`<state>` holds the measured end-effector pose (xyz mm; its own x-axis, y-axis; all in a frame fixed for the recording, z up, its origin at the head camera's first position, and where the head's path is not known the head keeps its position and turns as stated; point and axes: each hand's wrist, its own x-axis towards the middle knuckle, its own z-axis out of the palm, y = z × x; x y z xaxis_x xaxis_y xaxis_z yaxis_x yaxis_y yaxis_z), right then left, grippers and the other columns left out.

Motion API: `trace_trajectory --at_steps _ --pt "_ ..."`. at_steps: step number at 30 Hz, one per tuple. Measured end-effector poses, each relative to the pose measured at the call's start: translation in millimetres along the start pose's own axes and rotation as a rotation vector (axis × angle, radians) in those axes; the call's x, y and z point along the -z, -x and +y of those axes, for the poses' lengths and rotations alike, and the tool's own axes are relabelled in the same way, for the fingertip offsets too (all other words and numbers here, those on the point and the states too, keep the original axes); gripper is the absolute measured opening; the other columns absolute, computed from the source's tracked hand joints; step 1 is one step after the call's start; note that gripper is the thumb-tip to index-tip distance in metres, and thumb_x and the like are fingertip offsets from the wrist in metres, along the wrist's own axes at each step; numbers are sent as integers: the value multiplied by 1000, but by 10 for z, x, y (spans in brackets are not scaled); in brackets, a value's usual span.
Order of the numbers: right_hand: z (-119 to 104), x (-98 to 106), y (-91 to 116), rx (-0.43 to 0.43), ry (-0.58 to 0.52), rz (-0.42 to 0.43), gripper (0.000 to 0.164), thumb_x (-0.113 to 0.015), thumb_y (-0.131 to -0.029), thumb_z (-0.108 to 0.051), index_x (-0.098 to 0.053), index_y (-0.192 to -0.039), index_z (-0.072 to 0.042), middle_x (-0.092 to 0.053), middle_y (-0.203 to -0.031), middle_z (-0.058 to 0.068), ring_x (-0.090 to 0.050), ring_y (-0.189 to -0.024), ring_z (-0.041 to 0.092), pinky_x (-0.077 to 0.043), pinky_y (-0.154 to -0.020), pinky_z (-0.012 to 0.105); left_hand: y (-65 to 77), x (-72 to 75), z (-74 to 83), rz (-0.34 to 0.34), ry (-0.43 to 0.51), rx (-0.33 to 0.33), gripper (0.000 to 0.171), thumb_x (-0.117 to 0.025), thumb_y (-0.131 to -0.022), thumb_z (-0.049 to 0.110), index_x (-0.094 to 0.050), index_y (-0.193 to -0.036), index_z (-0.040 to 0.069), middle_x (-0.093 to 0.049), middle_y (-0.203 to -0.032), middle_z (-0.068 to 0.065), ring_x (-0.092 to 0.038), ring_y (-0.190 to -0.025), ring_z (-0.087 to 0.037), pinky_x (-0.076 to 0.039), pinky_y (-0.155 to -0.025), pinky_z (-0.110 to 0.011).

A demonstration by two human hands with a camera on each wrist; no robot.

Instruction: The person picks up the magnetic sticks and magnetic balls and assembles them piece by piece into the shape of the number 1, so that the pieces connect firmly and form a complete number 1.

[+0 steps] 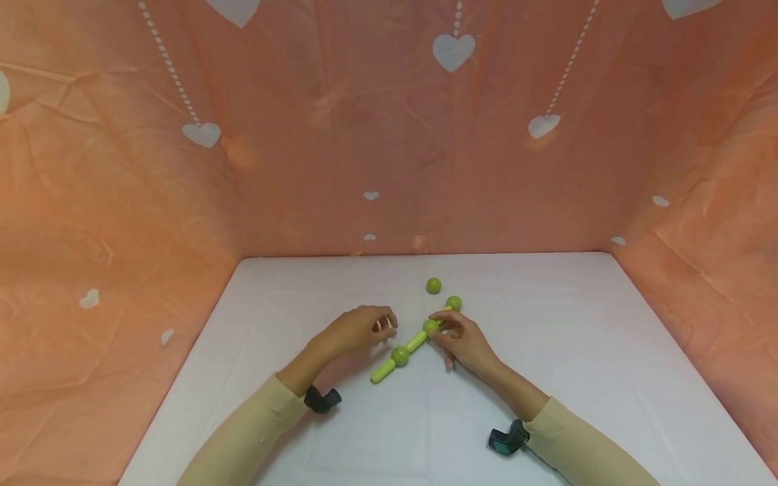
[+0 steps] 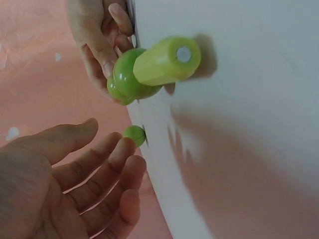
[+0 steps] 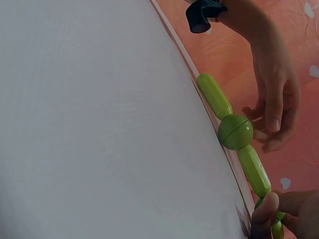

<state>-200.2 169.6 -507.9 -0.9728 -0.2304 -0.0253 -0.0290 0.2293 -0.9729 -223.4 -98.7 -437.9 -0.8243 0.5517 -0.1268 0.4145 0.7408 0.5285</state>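
Observation:
A straight chain of green balls and yellow-green rods, like a magnetic building toy, lies slantwise over the white table. Its near end is a rod with a pale round disc in its tip in the left wrist view. Behind that come a green ball and another rod. My right hand pinches the middle ball between thumb and fingers. The far ball shows past my fingertips. Left of the chain, my left hand hovers with loosely bent fingers, holding nothing.
A loose green ball rests on the white table beyond the chain. Orange-pink cloth with white hearts walls the table at the back and sides. Dark wrist cameras sit at both cuffs.

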Motion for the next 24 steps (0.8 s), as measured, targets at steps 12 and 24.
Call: trace_trajectory --at_steps 12,24 --pt "7 13 16 -1 -1 2 37 -76 -101 -9 -65 -136 -5 -63 -119 18 -56 -49 13 -49 -48 26 -356 101 -2 17 -23 -27 17 -68 -107 25 -73 -121 17 -73 -102 4 -64 -90 -13 -53 -79 -33" --pt "-5 15 12 3 -3 -10 39 -74 -101 -7 -64 -139 -4 -63 -121 21 -56 -48 12 -49 -48 26 -651 108 -28 27 -19 -50 22 -69 -107 23 -72 -126 13 -74 -106 1 -66 -90 -13 -54 -79 -34"
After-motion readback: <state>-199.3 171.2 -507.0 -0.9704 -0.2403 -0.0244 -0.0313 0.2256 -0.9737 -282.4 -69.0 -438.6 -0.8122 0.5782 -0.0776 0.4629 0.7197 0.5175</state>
